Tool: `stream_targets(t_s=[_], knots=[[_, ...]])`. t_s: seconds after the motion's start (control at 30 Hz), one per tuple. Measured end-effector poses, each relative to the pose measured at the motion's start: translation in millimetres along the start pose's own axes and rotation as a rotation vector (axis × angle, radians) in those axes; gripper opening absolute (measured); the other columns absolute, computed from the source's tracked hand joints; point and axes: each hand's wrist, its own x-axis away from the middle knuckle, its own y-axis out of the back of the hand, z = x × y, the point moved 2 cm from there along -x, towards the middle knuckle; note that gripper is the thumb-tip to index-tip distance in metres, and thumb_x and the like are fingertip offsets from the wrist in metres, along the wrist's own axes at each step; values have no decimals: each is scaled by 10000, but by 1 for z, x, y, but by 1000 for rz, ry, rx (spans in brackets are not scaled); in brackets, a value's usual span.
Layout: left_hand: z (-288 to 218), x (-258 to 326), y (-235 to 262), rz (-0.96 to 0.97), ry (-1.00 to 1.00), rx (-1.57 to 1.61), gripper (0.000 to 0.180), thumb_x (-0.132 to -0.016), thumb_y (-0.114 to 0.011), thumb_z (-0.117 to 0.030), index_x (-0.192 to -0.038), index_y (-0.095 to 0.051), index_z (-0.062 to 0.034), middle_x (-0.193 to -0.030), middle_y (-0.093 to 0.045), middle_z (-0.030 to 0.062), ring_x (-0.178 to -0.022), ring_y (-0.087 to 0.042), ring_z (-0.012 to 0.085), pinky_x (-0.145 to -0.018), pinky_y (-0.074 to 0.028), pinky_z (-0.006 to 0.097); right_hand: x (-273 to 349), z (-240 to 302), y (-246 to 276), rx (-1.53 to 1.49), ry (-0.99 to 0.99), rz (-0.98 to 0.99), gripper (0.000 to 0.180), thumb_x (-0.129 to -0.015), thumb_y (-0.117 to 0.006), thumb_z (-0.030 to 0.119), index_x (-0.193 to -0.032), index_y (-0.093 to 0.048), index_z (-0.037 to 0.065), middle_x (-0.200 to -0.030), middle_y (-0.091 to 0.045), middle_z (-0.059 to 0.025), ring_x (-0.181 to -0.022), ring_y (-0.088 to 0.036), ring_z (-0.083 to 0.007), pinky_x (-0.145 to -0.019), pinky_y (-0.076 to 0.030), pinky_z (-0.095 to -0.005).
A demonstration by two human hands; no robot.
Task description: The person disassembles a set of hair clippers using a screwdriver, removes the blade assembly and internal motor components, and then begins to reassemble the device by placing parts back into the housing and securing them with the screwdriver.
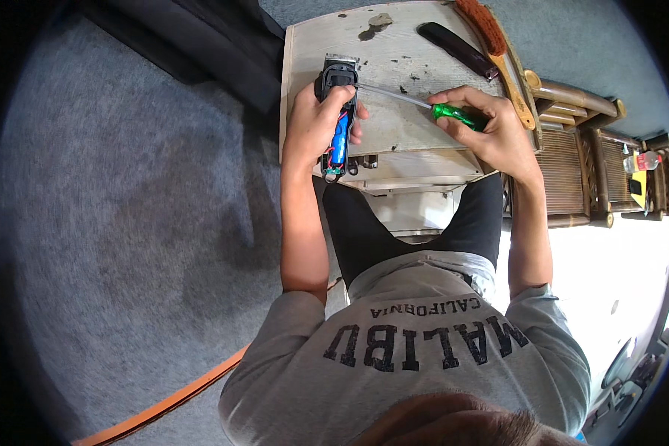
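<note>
My left hand (316,123) is closed around an opened hair clipper (340,82), its thumb lying on the black body. The clipper's metal blade end points away from me. Inside its bared lower half show a blue battery cell (340,137), red wires and a small green board. My right hand (490,123) grips a screwdriver by its green handle (453,114). The screwdriver's thin metal shaft (394,94) reaches left, its tip meeting the clipper's right edge near my left thumb. Whether the tip sits in a screw is too small to tell.
Both hands are over a pale wooden table (394,137) with dark stains and crumbs. At its far right lie a dark elongated cover (457,50) and a wooden-handled brush (498,52) with reddish bristles. A bamboo bench (565,171) stands to the right, with a bottle (641,161) on it.
</note>
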Motion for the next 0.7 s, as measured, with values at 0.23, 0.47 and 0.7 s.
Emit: stream_targets(t_s=[0.23,0.47,0.7], knots=[[-3,0,-3,7,-8,2,210,-991,-615,-208,-981,-610,1,-789,-714,153,-559,-665,170,-506,-569,330,0,5,1,1,-5,-4,282,-901,-765,58,-1180,-778,21,-1026,-802,-83,-882,-721,-110,-811,-573,-275],[-1,-1,-4,-5,-13,-1,203,-990,-614,-204,-989,-623,-2,-775,-710,145,-544,-662,168,-499,-563,324,1,7,-2,56,66,-38,252,-875,-759,19,-1125,-790,5,-1050,-802,-95,-939,-752,-143,-869,-594,-296],[0,-3,-2,4,-10,-17,190,-992,-611,-201,-1008,-624,-12,-778,-714,132,-550,-667,159,-501,-563,321,3,19,-4,239,229,-76,226,-849,-774,27,-1073,-795,47,-973,-772,-82,-855,-768,-229,-783,-598,-334]])
